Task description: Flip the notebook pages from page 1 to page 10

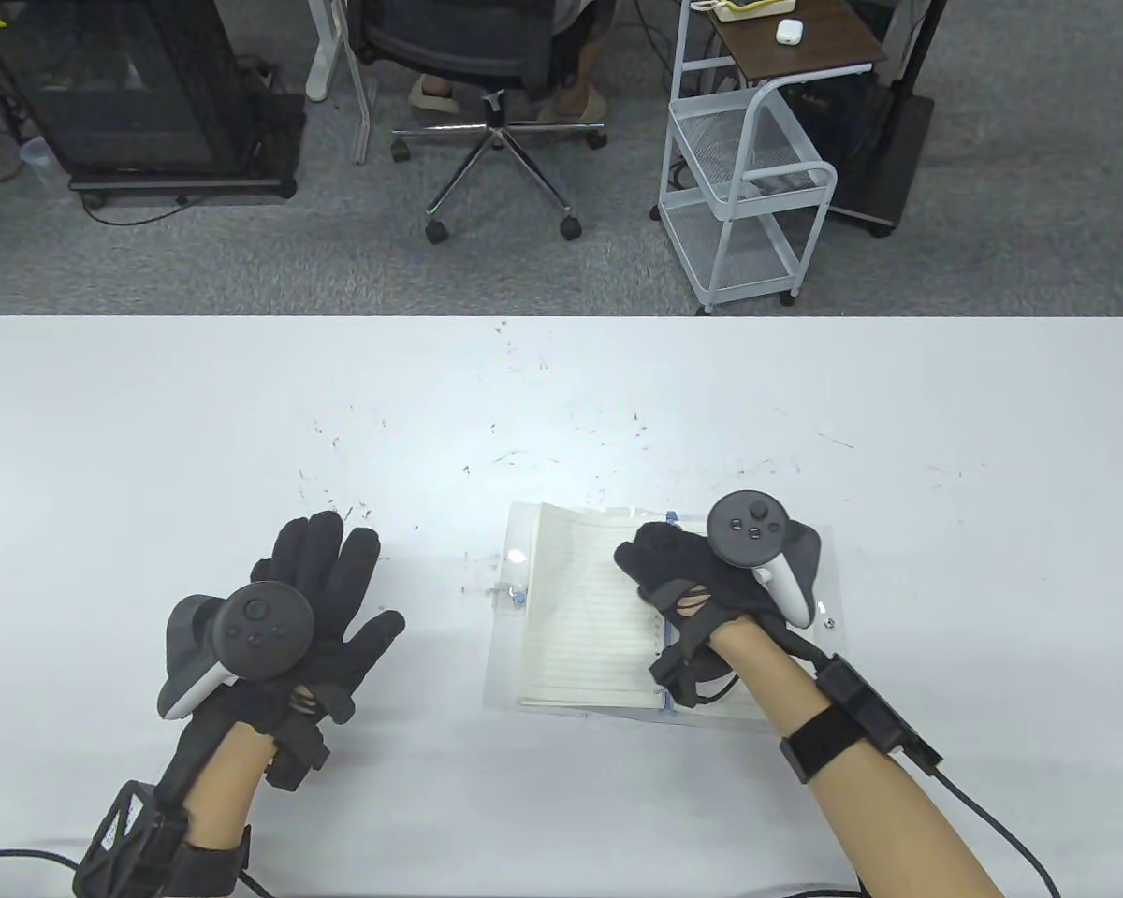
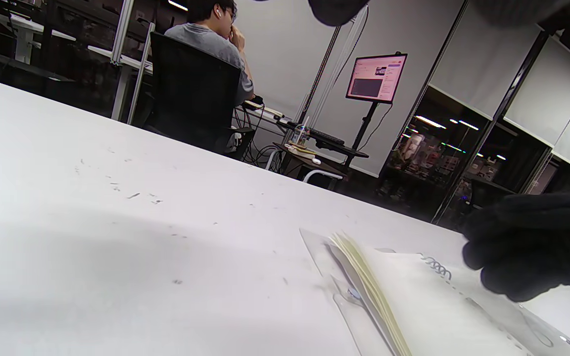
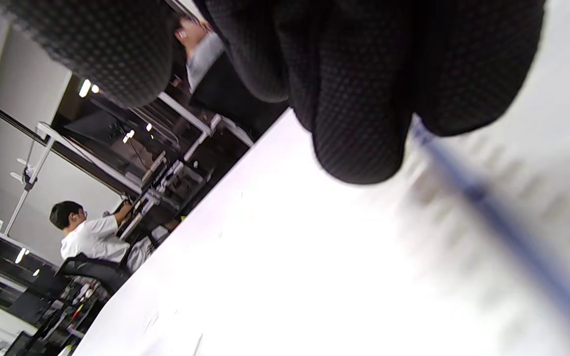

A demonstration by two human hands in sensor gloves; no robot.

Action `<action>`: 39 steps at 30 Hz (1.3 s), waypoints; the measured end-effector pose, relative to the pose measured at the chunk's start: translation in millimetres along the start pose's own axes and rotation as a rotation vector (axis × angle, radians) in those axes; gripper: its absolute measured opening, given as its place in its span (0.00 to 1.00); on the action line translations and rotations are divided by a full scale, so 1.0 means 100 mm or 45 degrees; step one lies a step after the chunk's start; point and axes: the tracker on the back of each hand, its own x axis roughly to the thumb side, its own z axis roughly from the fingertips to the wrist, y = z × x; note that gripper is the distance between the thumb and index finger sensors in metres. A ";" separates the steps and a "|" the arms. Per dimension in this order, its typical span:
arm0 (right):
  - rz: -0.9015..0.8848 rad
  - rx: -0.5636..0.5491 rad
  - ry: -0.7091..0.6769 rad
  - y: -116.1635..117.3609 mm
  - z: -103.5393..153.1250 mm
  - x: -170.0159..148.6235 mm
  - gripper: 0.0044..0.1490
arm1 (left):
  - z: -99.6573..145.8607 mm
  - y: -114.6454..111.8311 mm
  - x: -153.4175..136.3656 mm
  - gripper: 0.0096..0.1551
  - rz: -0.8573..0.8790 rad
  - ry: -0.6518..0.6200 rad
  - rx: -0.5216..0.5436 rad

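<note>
The spiral notebook lies open on the white table, a stack of lined pages left of its spine and a clear plastic cover on the right. My right hand rests over the spine with its fingers curled down onto the lined page; no page is lifted. In the right wrist view its fingertips hang close over the blurred paper and a blue spine strip. My left hand lies flat and spread on the table left of the notebook, holding nothing. The left wrist view shows the page stack and my right hand.
The table top has small dark scuff marks behind the notebook. Beyond the far edge stand an office chair, a white wire cart and a dark cabinet.
</note>
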 end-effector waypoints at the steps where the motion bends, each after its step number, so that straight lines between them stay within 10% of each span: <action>1: 0.030 -0.019 -0.009 -0.07 0.02 -0.05 0.47 | 0.00 0.00 0.00 0.52 -0.002 0.001 -0.002; 6: 0.378 0.012 -0.032 -0.28 0.11 -0.53 0.61 | -0.01 -0.03 0.01 0.52 -0.011 0.004 -0.016; 15: 0.812 0.364 0.047 -0.01 0.12 -0.92 0.74 | -0.02 -0.05 0.00 0.52 -0.017 0.017 -0.039; 39: 0.364 0.312 -0.048 0.01 0.22 -0.70 0.57 | -0.02 -0.05 0.01 0.52 -0.013 0.021 -0.039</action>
